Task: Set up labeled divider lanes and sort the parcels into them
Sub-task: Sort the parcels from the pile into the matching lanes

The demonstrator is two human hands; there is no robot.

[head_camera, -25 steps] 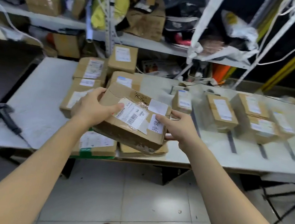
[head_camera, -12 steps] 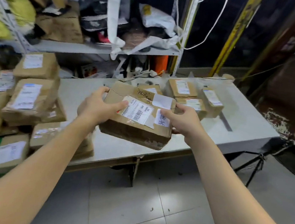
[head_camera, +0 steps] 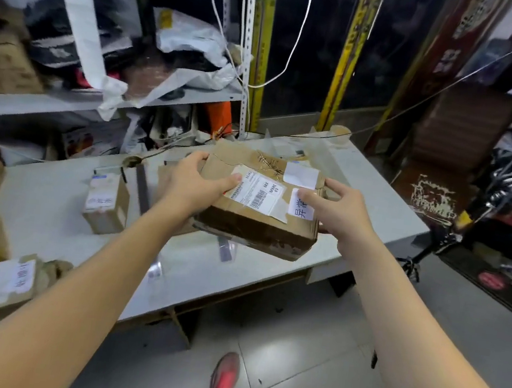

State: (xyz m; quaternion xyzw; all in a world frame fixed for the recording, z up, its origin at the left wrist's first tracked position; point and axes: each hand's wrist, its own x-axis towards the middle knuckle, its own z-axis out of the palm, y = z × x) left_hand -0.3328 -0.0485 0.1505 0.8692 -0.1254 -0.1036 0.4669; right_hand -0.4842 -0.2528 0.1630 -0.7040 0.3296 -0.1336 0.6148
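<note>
Firmly, the grip is two-handed: the left hand [head_camera: 197, 186] curls round the cardboard parcel [head_camera: 255, 216] at one edge, and the right hand [head_camera: 340, 215] clasps the opposite edge, fingers spread on top. It hangs tilted just above the surface [head_camera: 50, 204], where a smaller parcel [head_camera: 105, 202] stands.

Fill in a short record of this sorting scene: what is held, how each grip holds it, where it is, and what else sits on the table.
Held: cardboard parcel, white labels on top
Left: left grip, thumb on top, fingers round the far edge
Right: right grip holds the parcel's right edge
Position: tilted, apparently lifted above the table
Also on table: small box; dark tape strip
Behind: cluttered shelf
</note>
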